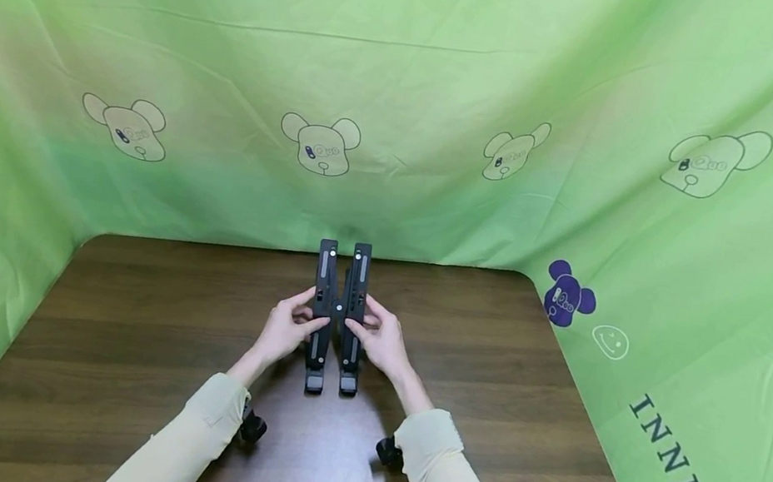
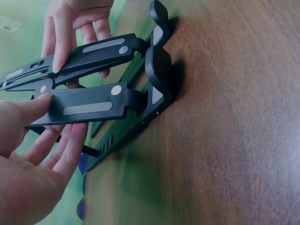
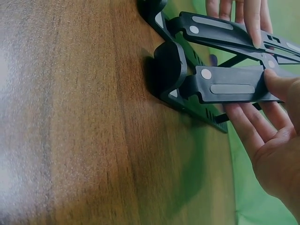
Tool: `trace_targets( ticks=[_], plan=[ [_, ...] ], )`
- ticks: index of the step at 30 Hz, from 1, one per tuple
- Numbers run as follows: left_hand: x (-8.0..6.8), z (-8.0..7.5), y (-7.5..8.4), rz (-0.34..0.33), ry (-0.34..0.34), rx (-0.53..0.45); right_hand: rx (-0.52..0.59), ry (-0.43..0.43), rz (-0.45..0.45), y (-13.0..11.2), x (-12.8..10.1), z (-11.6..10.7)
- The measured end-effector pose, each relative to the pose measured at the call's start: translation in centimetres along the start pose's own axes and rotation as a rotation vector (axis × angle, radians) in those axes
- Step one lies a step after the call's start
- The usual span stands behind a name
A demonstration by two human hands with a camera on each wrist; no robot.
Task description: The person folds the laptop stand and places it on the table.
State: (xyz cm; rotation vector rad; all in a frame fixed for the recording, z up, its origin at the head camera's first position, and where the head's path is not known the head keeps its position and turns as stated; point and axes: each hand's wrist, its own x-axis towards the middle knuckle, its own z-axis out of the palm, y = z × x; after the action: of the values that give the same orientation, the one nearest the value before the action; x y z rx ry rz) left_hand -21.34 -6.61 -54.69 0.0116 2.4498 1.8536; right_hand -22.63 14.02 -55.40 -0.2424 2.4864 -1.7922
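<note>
Gripping a black folding stand (image 1: pixel 338 313) from both sides, the two hands sit close together over the middle of the table (image 1: pixel 114 333). Nearest are the pale sleeves (image 1: pixel 207 415), each with a small dark camera mount at the wrist. Just past them, the left hand (image 1: pixel 284 330) pinches the stand's left arm, thumb on top and fingers (image 2: pixel 65 150) underneath; the right hand (image 1: pixel 386 342) holds the right arm the same way, thumb on top, fingers (image 3: pixel 243 126) spread below. The stand's two arms lie parallel and nearly touching between the hands, their hooked feet (image 2: pixel 157 70) resting on the wood at the near end. The arms are raised off a slotted base beneath, so I judge the stand partly opened or partly folded: its arms are still drawn together, not spread into a working position. Beyond the hands, a green cloth (image 1: pixel 414 68) printed with cartoon bear heads walls in the table.
</note>
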Motion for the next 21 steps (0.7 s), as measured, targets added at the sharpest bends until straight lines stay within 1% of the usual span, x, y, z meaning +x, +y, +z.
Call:
trace_targets(
  ticks=[7, 12, 21],
  plan=[
    [0.1, 0.5, -0.1, 0.014, -0.008, 0.006, 0.018, -0.009, 0.004, 0.2, 0.0, -0.1],
    [0.2, 0.7, -0.1, 0.01, -0.016, 0.004, 0.027, -0.015, -0.005, 0.3, 0.1, -0.1],
    [0.2, 1.2, 0.0, 0.01, -0.015, 0.014, 0.009, -0.032, -0.012, 0.4, 0.1, -0.3]
  ],
)
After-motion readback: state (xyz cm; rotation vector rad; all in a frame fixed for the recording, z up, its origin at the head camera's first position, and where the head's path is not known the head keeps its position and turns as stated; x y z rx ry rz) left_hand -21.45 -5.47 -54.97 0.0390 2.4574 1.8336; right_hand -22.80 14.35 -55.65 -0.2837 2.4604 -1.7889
